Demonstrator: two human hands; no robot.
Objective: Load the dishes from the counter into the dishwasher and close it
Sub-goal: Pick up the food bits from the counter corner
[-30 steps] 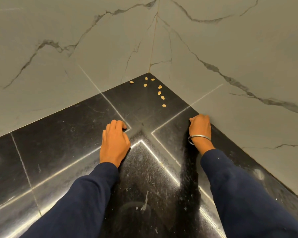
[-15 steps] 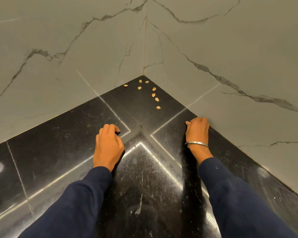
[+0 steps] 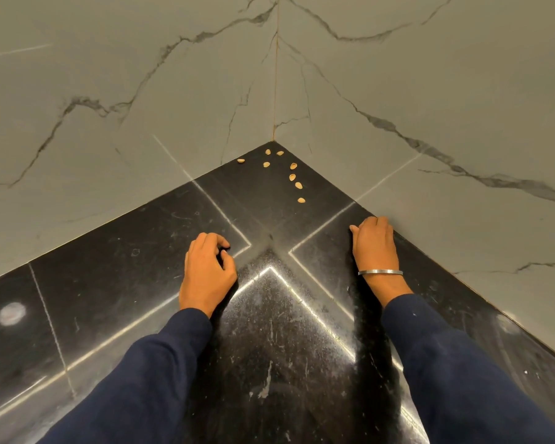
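On the black counter [image 3: 116, 283], in the corner where two grey marbled walls [image 3: 109, 91] meet, we see both hands resting, and we see no dishes and no dishwasher anywhere in this view. The left hand [image 3: 205, 274] lies on the dark stone near the middle, its fingers [image 3: 213, 240] curled loosely inward with the thumb close to them; it holds nothing that we can see. The right hand [image 3: 374, 243] rests further to the right, just beside the right wall, with its fingers bent down onto the counter. Its fingertips are hidden under the hand, so we cannot tell if something small is below them, but nothing shows in its grip. A thin metal bangle [image 3: 380, 272] sits around the right wrist. Both arms wear dark blue sleeves [image 3: 148, 379].

Beyond the hands, near the corner itself, several small pale shells [image 3: 293, 177] are scattered on the counter, well apart from both hands. Light strips are reflected in the polished stone as bright lines, and a round pale reflection [image 3: 12, 313] shows at the far left.
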